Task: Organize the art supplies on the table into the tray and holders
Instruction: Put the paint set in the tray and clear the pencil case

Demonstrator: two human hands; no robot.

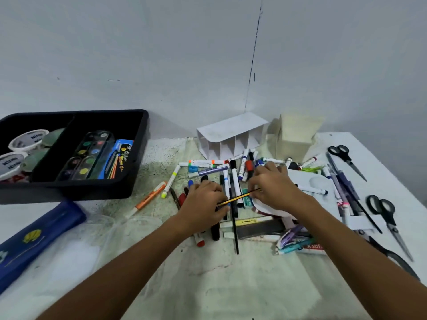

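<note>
A heap of markers and pens lies in the middle of the table. My left hand and my right hand rest on the heap, and a yellow-and-black pencil spans between their fingers. A long black stick lies under the pencil. The black tray at the left holds paint tubs, a watercolour palette and a blue pack. A white divided holder lies on its side behind the heap, beside a cream holder.
Two pairs of black scissors and several pens lie at the right. A blue pencil case sits at the front left. A white paint palette lies under my right hand. Walls meet in a corner behind the table.
</note>
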